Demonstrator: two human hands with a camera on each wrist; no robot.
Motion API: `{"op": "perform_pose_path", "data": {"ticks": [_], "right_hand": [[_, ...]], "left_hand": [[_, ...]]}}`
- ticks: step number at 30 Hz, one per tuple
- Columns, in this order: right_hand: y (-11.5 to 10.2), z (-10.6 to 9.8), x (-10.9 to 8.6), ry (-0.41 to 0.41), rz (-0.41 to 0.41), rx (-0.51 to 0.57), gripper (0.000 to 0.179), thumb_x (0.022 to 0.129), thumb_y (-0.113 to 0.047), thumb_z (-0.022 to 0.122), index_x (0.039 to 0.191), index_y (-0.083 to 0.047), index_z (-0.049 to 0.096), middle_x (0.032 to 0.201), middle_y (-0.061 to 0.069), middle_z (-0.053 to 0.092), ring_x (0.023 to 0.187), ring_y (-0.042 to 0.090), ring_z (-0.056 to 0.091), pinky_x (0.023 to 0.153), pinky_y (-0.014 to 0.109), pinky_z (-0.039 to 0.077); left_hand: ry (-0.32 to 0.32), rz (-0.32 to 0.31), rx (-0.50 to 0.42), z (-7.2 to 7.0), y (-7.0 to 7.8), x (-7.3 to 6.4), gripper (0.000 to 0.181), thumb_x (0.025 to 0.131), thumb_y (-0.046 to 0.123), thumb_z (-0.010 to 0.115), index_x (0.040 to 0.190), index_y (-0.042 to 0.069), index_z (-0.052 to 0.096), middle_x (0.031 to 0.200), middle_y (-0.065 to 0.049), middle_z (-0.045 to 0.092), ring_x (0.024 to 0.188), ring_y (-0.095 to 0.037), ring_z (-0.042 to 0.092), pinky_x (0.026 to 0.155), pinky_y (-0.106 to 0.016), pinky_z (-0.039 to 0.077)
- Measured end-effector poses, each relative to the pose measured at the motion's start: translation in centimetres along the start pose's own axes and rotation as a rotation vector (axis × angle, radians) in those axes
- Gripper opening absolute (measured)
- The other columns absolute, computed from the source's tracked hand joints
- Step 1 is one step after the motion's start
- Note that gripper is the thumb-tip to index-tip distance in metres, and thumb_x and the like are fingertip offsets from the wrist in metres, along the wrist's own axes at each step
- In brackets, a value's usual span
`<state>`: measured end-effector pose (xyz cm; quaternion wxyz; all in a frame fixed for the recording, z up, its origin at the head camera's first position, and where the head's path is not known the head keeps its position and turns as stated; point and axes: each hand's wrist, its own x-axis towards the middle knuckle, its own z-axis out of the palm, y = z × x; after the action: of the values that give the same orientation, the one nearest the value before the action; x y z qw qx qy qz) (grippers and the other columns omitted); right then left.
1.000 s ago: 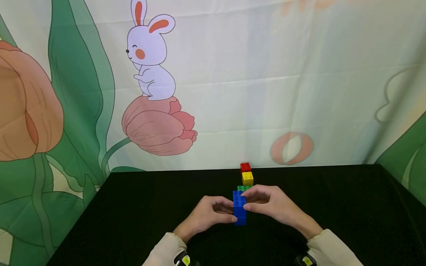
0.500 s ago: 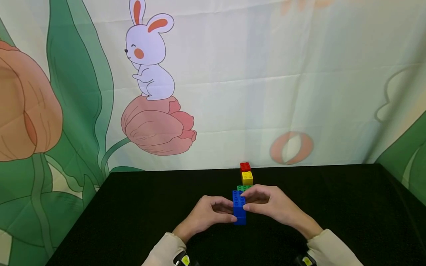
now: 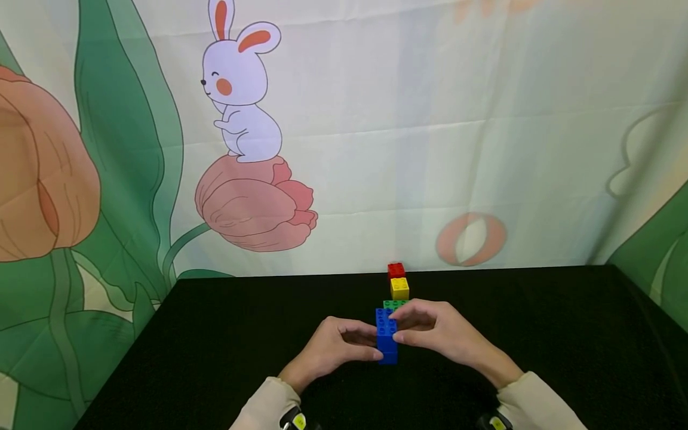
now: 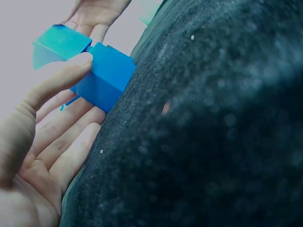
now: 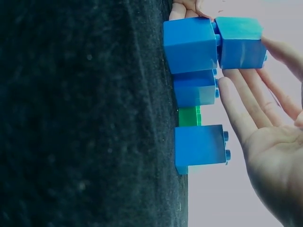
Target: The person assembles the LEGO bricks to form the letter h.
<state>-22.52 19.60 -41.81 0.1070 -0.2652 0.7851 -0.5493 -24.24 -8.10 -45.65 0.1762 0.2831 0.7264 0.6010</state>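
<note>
In the head view two blue toy building bricks stand stacked between the hands. My left hand (image 3: 335, 343) pinches the lower blue brick (image 4: 109, 75), its thumb on the near side and its fingers behind. With thumb and fingertips, my right hand (image 3: 443, 331) holds the upper blue brick (image 5: 241, 42). A narrow gap with studs showing separates the two bricks in both wrist views. The lower brick rests on the black cloth. Part of its far side is hidden by the left fingers.
Behind the stack stand a green brick (image 3: 395, 304), a yellow brick (image 3: 400, 289) and a red brick (image 3: 396, 270). The right wrist view shows further blue bricks (image 5: 199, 144) close by. A printed curtain (image 3: 371, 149) hangs behind the black-covered table (image 3: 242, 310).
</note>
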Motion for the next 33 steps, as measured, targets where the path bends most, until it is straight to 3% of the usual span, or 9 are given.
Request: {"op": "perform_pose_path", "data": {"ticks": [16,33], "right_hand": [[0.02,-0.03,-0.13,0.001,0.014,0.006,0.034,0.1,-0.022,0.075,0.129,-0.007,0.068,0.129,0.013,0.069,0.116,0.029,0.07,0.095,0.036,0.059],[-0.08,0.12,-0.03,0.005,0.002,-0.012,0.033,0.099,-0.023,0.077,0.128,-0.009,0.069,0.127,0.011,0.071,0.113,0.026,0.071,0.095,0.033,0.059]], "left_hand": [[0.007,0.002,-0.052,0.17,-0.01,-0.05,0.031,0.093,0.007,0.08,0.124,0.005,0.076,0.122,-0.006,0.077,0.11,-0.025,0.074,0.094,-0.036,0.061],[0.011,0.007,0.024,0.14,0.18,0.02,0.032,0.093,0.01,0.081,0.125,0.008,0.076,0.121,-0.002,0.077,0.109,-0.021,0.074,0.094,-0.034,0.06]]}}
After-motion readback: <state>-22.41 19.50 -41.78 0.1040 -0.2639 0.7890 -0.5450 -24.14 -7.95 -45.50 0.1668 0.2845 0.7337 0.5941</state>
